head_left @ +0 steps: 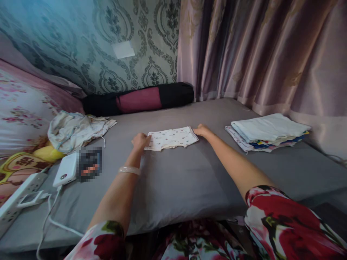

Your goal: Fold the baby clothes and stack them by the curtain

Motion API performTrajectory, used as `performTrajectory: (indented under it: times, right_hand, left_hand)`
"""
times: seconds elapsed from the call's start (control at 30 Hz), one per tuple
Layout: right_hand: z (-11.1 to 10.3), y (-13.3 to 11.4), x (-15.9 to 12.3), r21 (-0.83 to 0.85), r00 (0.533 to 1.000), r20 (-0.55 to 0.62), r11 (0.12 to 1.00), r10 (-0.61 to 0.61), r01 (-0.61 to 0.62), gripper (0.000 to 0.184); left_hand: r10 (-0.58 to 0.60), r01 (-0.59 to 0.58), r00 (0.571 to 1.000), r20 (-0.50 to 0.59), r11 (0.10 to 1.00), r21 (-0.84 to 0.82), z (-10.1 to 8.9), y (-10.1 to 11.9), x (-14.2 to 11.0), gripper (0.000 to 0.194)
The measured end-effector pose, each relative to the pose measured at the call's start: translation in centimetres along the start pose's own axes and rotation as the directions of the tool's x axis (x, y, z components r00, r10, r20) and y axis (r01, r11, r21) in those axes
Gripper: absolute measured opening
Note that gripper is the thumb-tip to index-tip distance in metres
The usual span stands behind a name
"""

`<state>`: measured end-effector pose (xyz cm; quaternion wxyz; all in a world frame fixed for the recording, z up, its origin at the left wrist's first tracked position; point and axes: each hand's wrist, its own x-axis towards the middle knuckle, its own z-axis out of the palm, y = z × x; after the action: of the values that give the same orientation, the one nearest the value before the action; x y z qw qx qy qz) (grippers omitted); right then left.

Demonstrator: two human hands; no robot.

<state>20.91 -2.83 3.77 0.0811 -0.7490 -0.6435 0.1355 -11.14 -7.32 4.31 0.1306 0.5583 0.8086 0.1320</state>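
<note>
A small white garment [172, 138] with a scattered dark print lies folded into a flat strip on the grey bed sheet. My left hand [140, 140] pinches its left end between thumb and fingers; a pale bangle circles that wrist. At the opposite end, my right hand [201, 130] has its fingers closed at the upper right corner of the cloth. The exact grip of the right fingertips is too small to make out. To the right rests a stack of folded clothes [271, 130], white on top with coloured layers beneath.
Crumpled light clothes [76, 130] lie at the left, near a yellow cushion [18, 166]. A white power bank [65, 169], a power strip [23, 191] and cables are at the left front. A long black and maroon bag [141, 98] lies along the wall; curtains [244, 47] hang at the right.
</note>
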Motion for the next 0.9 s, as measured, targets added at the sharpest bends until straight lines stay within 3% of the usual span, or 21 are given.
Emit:
performTrajectory:
  times: [0.1,0.2,0.5,0.63,0.77,0.9]
  right_hand:
    - [0.2,-0.6,-0.2,0.018,0.994,0.092,0.998,0.061,-0.063,0.054]
    - [0.1,-1.5,-0.3,0.037,0.991,0.134,0.999,0.024,-0.029,0.049]
    - [-0.8,-3.1,-1.0,0.03,0.994,0.109,0.999,-0.03,0.027,0.044]
    - [-1.1,-3.4,-1.3,0.002,0.995,0.101,1.0,-0.005,0.005,0.052]
    - [-1.2,-3.5,-1.6,-0.017,0.992,0.122,1.0,-0.022,0.024,0.048]
    - [-1.7,-3.4,-1.6,0.0,0.996,0.087,1.0,-0.027,0.027,0.042]
  left_hand:
    - [-0.054,0.057,0.997,0.049,0.997,-0.055,-0.3,0.1,0.2,0.031]
    - [-0.11,0.123,0.989,0.096,0.981,-0.147,-0.4,0.6,0.6,0.028]
    - [-0.182,0.218,0.965,0.189,0.957,-0.19,-1.4,1.5,1.8,0.026]
    - [-0.161,0.199,0.963,0.218,0.966,-0.166,-1.5,1.3,2.1,0.025]
    - [-0.111,0.148,0.962,0.251,0.98,-0.135,-1.9,1.3,1.9,0.021]
    - [-0.054,0.083,0.984,0.172,0.983,-0.163,-2.8,2.0,1.1,0.02]
